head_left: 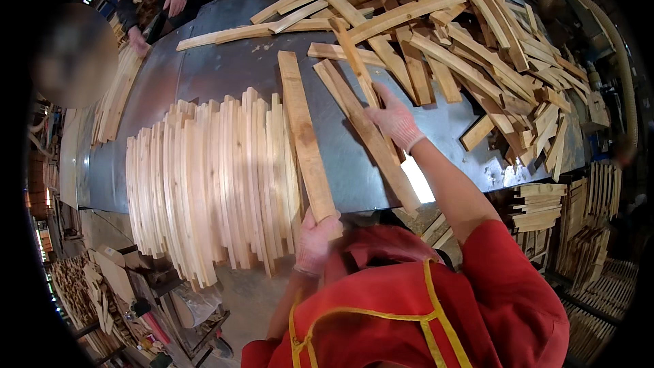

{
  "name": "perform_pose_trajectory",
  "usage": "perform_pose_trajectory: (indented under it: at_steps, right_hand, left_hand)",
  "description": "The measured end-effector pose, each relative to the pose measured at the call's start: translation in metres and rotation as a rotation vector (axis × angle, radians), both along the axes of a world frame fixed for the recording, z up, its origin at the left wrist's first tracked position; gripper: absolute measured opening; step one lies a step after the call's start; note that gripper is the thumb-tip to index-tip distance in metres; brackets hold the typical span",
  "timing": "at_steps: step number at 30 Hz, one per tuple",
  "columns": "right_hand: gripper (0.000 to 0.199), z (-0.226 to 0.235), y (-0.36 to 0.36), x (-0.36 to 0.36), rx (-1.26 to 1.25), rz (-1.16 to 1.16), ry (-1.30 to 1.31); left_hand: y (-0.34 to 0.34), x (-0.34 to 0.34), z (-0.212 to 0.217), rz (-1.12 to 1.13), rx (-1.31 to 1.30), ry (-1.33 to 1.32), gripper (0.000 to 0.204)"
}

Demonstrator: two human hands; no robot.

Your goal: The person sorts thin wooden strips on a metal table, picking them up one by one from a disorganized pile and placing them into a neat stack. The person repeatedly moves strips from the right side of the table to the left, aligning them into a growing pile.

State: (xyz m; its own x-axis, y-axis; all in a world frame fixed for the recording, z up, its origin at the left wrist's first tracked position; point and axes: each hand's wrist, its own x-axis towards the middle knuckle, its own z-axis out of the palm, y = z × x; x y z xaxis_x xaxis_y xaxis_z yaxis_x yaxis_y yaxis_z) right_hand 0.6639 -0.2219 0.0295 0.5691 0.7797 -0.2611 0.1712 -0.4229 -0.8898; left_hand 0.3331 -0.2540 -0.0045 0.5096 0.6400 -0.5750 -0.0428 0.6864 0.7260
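Note:
Both of my hands wear pale knitted gloves. My left hand (317,240) is closed around the near end of a flat wooden slat (303,129), which lies lengthwise over the metal table along the right side of a row of slats. My right hand (395,119) grips a narrower wooden strip (354,58) by its side, its far end pointing at the pile. Just left of that hand, a longer wooden board (364,129) slants across the table, its near end past the front edge. The row of slats (211,177) stands packed side by side at the left.
A loose heap of wooden pieces (470,48) covers the far right of the metal table (238,65). At the far left, a co-worker's hand (138,41) touches a smaller stack of slats (116,99). More stacked wood (538,204) stands beyond the right front edge.

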Motion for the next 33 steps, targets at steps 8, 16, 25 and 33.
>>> perform_pose_trajectory:
  at_steps: [8, 16, 25, 33]
  right_hand:
    - [0.068, -0.030, -0.110, -0.066, -0.117, 0.234, -0.413]
    - [0.074, -0.039, -0.139, -0.118, -0.228, 0.202, 0.100]
    - [0.048, -0.076, -0.139, -0.151, -0.104, 0.125, 1.073]
    - [0.038, 0.127, -0.015, 0.076, 0.452, 0.012, 0.202]
  left_hand:
    - [-0.008, 0.004, -0.022, -0.061, -0.079, -0.125, 0.046]
    - [-0.030, 0.007, 0.009, -0.242, 0.943, 0.804, 0.070]
    - [-0.042, -0.027, -0.007, -0.389, 1.014, 0.647, 0.064]
    - [-0.031, -0.037, -0.009, -0.572, 0.832, 0.384, 0.059]
